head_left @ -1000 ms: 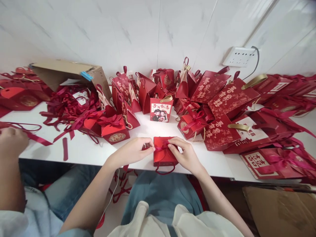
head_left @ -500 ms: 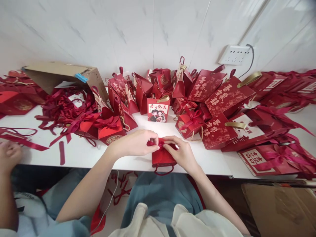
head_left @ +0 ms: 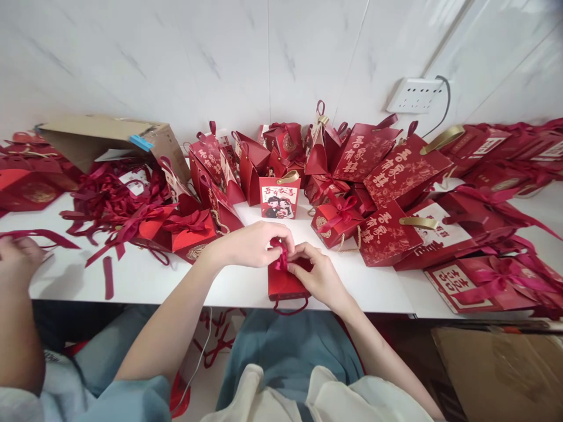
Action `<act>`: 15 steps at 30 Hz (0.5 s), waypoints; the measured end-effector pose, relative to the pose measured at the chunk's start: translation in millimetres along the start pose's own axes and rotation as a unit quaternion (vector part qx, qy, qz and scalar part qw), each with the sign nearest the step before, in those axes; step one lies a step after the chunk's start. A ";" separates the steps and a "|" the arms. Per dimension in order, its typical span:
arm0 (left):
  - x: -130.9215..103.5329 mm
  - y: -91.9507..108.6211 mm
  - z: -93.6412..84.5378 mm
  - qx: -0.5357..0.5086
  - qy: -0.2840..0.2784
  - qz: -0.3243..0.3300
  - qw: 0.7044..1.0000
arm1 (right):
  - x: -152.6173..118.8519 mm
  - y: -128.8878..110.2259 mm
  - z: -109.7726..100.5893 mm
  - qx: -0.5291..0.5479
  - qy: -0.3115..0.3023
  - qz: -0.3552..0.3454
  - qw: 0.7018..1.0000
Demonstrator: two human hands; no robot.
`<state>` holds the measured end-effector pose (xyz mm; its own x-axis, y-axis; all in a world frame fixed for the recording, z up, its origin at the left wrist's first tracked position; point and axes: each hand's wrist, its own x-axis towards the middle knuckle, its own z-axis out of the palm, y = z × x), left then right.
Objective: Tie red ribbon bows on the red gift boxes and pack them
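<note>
A small red box (head_left: 288,283) lies at the table's front edge, its cord handle loop hanging toward me. Above its far end my left hand (head_left: 259,245) pinches a dark red ribbon (head_left: 280,258) between thumb and fingers. My right hand (head_left: 314,272) is at the box's right side, its thumb and fingertips closed on the ribbon beside the left fingers. Just beyond both hands stands a small box with a cartoon couple (head_left: 279,202) and a gold strap.
Many red gift boxes (head_left: 369,152) stand along the wall. At the left, a cardboard carton (head_left: 167,140) lies behind a heap of ribbons (head_left: 123,196). Another person's hand (head_left: 20,258) holds a ribbon at the far left. A socket strip (head_left: 413,95) is on the wall.
My left hand has risen slightly, pulling the ribbon up from the box. My right hand stays close beside it. The other person's hand has moved up and now holds a ribbon.
</note>
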<state>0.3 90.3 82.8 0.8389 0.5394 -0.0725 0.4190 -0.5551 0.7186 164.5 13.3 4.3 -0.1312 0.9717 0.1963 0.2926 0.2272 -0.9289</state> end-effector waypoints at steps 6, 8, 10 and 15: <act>5.8 -28.5 25.7 -0.088 0.101 -0.024 0.991 | -0.9 4.2 3.1 0.098 0.041 0.046 0.993; 2.3 -34.4 38.0 -0.094 0.142 -0.041 0.985 | -1.2 5.5 4.6 0.118 0.059 0.057 0.990; -3.9 -36.8 48.9 -0.085 0.175 -0.043 0.980 | -1.8 7.4 6.7 0.129 0.070 0.061 0.987; -21.6 -32.9 68.5 -0.054 0.252 -0.009 0.966 | -4.4 10.6 11.9 0.112 0.104 0.037 0.988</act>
<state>-7.8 53.5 13.4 0.5442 0.8034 0.2417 0.3699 -0.4883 0.7904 156.9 10.7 -10.2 0.0877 0.9824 0.1649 0.0746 0.1586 -0.9845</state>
